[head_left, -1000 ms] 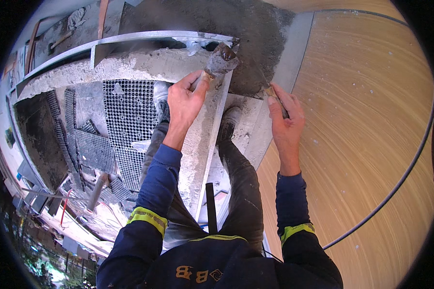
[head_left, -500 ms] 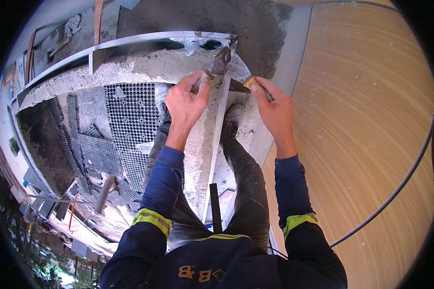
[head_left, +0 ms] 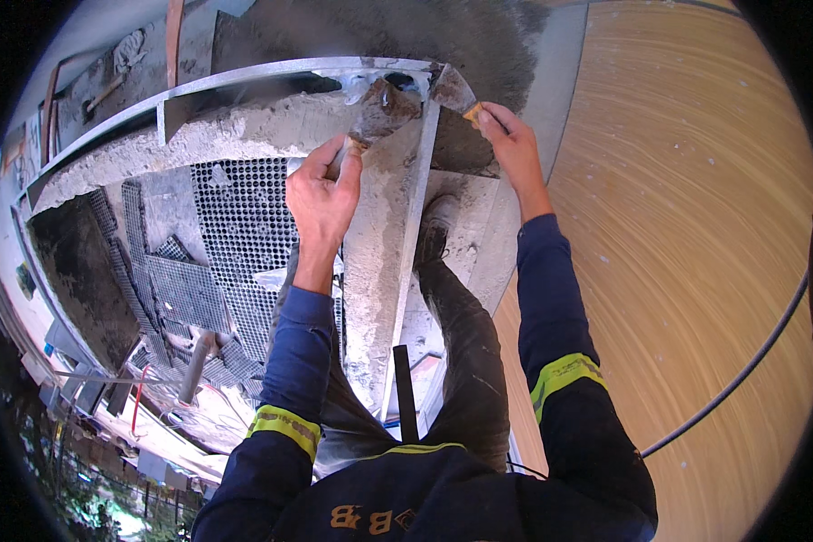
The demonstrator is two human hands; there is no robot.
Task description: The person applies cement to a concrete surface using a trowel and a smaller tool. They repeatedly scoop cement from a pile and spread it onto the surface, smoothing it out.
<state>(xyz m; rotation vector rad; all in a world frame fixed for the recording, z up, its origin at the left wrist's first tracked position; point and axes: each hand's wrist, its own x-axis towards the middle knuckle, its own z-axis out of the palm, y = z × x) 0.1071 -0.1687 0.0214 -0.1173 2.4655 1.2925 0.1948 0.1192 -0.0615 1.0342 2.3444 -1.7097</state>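
My left hand (head_left: 325,188) is closed round the handle of a putty knife (head_left: 387,110), whose broad blade is coated with dark wet material. That blade is over the rough concrete ledge (head_left: 235,129), beside a gap under the metal edge strip (head_left: 271,72). In my right hand (head_left: 512,147) is a scraper (head_left: 454,88) with a yellowish handle and a smeared blade. Its blade lies close to the corner where the edge strip meets a long straight metal bar (head_left: 417,194). Whitish-grey paste (head_left: 356,87) sits at the strip near the left blade.
A wood-patterned panel (head_left: 668,226) rises on my right, with a black cable (head_left: 741,379) across it. Black perforated plastic sheets (head_left: 244,217) lie low on the left, near a short pipe (head_left: 196,366). My shoe (head_left: 438,217) is right of the metal bar.
The two blades have moved apart. My left hand has shifted left with the putty knife, now turned broad side up; my right hand has reached farther forward with the scraper.
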